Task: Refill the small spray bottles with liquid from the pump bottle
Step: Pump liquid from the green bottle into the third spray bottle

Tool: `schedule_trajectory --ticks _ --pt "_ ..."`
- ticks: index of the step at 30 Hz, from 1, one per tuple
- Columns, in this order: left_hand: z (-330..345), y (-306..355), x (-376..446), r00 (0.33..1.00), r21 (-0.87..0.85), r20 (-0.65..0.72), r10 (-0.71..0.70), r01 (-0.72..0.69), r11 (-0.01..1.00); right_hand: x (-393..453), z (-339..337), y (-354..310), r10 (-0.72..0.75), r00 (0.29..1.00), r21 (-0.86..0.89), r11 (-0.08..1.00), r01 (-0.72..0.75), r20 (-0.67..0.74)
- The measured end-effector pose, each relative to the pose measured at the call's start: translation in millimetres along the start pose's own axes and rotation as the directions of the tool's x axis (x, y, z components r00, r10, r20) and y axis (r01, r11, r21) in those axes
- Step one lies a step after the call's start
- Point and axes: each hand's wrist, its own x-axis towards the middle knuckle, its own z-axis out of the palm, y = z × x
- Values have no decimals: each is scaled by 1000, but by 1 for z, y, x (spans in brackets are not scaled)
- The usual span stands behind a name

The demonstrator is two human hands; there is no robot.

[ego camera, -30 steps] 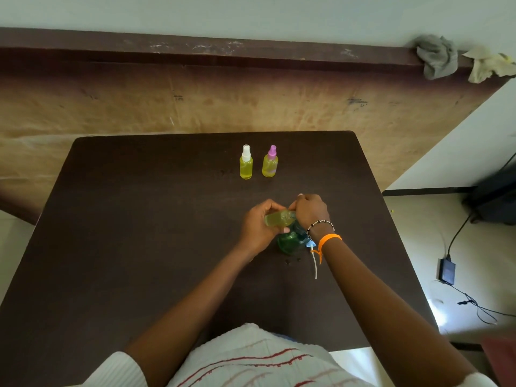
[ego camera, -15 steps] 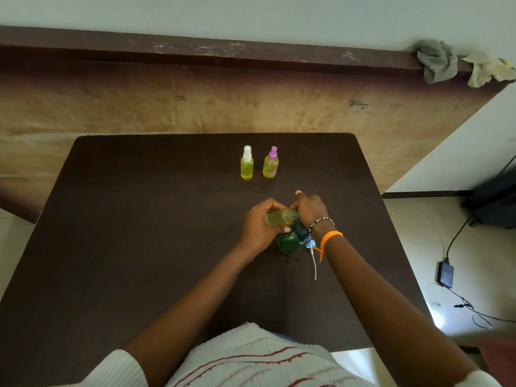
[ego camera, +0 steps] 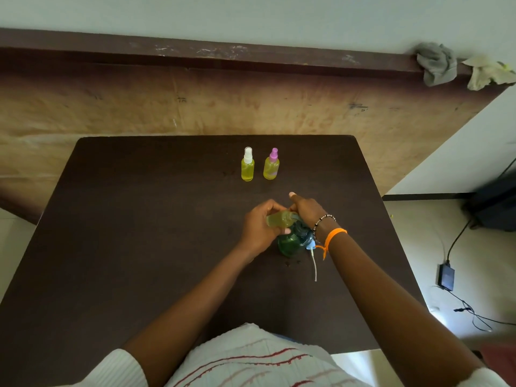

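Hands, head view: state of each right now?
Left hand: grips the small spray bottle, held sideways at the pump bottle.
Right hand: on top of the pump bottle, index finger out; the grip itself cannot be told.

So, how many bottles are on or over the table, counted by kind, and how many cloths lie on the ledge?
Small spray bottles: 3, white-capped, pink-capped, and an uncapped one gripped sideways in the left hand.
Green pump bottle: 1, under the right hand.
Loose blue spray cap with tube: 1.
Cloths: 2, grey and pale.
Total: 7.
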Motion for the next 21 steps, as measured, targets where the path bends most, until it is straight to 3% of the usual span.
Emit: schedule_trajectory --ticks 4,7,10,16,21 --pt "1 -2 0 1000 19 -9 1 -1 1000 2 6 7 -26 981 -14 1000 23 -193" --pt "0 -3 -1 1000 37 -11 7 -7 999 -2 7 7 -64 968 -17 998 62 -244" --pt "0 -3 -1 1000 31 -9 7 -7 999 0 7 8 -59 971 -3 998 60 -230" --pt "0 1 -2 1000 5 8 9 -9 1000 4 2 4 1 997 -6 1000 -1 -72" --pt "2 -2 -2 1000 -14 -1 -11 11 1000 1 7 10 -51 968 -11 999 50 -245"
